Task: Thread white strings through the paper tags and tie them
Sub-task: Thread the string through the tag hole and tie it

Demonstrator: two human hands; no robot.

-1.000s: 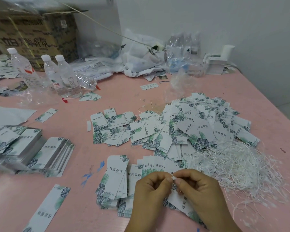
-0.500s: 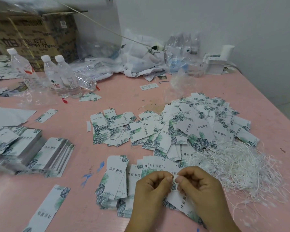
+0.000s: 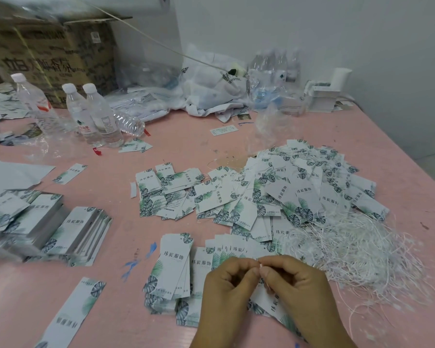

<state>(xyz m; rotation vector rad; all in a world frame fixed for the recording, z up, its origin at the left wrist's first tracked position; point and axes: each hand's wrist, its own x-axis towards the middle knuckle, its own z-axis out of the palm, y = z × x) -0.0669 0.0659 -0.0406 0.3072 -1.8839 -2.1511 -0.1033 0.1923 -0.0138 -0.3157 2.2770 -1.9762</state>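
Note:
My left hand (image 3: 230, 287) and my right hand (image 3: 296, 285) meet fingertip to fingertip near the table's front edge, both curled. Between their tips they pinch a thin white string (image 3: 261, 265), of which only a small end shows. Under the hands lies a fanned row of white paper tags with green leaf prints (image 3: 176, 267). A tangle of loose white strings (image 3: 362, 254) spreads just right of my right hand. A big heap of tags (image 3: 286, 194) lies beyond it. Whether a tag is in my fingers is hidden by them.
Stacked tags (image 3: 68, 234) sit at the left, one long tag (image 3: 70, 315) at the front left. Water bottles (image 3: 96, 114) stand at the back left before a cardboard box (image 3: 50, 54). Plastic bags (image 3: 211, 89) and a white dispenser (image 3: 329, 89) line the wall. The pink table (image 3: 399, 159) ends at the right.
Both hands stay pressed together at the same spot. The fingertips have shifted slightly, and the white string end shows between them again after being covered half a second ago.

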